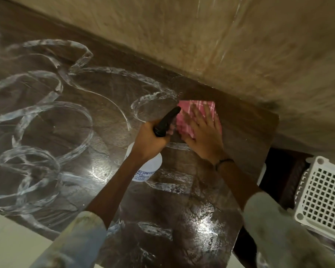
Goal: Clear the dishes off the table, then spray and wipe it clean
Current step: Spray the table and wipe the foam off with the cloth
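Note:
The dark wooden table (pixel 46 132) fills the view, covered with white looping smears of wet spray. My left hand (pixel 150 137) grips the black trigger head of a white spray bottle (pixel 150 168), held just above the table's middle. My right hand (pixel 201 136) lies flat with fingers spread on a pink checked cloth (pixel 184 122), pressing it onto the table near the far right corner. The two hands are almost touching. No dishes are on the table.
A beige wall (pixel 240 45) runs along the table's far edge. A white perforated plastic basket (pixel 321 194) stands off the table's right side. Pale floor (pixel 12 244) shows at the lower left, beyond the near edge.

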Demonstrator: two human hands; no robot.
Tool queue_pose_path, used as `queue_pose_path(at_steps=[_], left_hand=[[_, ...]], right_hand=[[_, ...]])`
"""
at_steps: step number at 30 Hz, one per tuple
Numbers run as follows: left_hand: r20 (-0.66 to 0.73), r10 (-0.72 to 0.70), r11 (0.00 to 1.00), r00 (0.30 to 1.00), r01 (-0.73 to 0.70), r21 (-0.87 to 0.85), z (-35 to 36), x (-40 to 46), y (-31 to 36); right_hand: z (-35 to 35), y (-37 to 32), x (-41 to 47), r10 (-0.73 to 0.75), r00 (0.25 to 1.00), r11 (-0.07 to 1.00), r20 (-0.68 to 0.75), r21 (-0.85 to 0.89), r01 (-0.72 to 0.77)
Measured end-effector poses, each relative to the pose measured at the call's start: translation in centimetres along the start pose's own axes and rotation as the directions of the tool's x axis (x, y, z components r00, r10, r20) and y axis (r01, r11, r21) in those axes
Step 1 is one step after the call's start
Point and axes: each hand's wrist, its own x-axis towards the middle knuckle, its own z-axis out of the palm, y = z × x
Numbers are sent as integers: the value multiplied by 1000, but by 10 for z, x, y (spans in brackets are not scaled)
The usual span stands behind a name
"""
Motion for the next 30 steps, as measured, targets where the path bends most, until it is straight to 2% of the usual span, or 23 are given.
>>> queue_pose_path(at_steps=[3,6,8,10,15,18,20,23,27,30], left_hand=[[-10,70,997,997,-70,-20,-2,-7,-2],[3,153,987,988,-153,-41,-7,-11,-7],[23,177,984,984,-176,-39,-12,-11,-10],[19,179,983,984,-178,-44,-16,-13,-12],[-17,191,976,981,-192,-105,-21,-20,-15],[-63,202,968,977,-209,-141,-23,-23,-15],[-52,196,968,979,-202,-149,-25,-22,-13],[-8,206,960,979,-203,-191,-28,-22,-15],[52,242,948,969,-224,-225,-25,-28,-19],[61,232,952,971,-213,-221,-20,-31,-22]], right_hand=[[-3,32,-27,-12,1000,1000,23,-12,13],[-11,37,-9,160,987,987,-21,-6,-160],[-15,23,21,298,953,954,-59,53,-295],[-15,3,56,344,938,935,-36,104,-339],[-5,-41,74,93,993,990,-77,114,-84],[1,-33,37,-77,996,997,-39,12,78],[0,-13,18,-99,995,995,-4,-31,99],[-4,8,21,36,999,999,-13,-31,-36],[-13,-10,66,258,964,965,-65,71,-253],[-13,-37,101,283,958,952,-44,133,-275]])
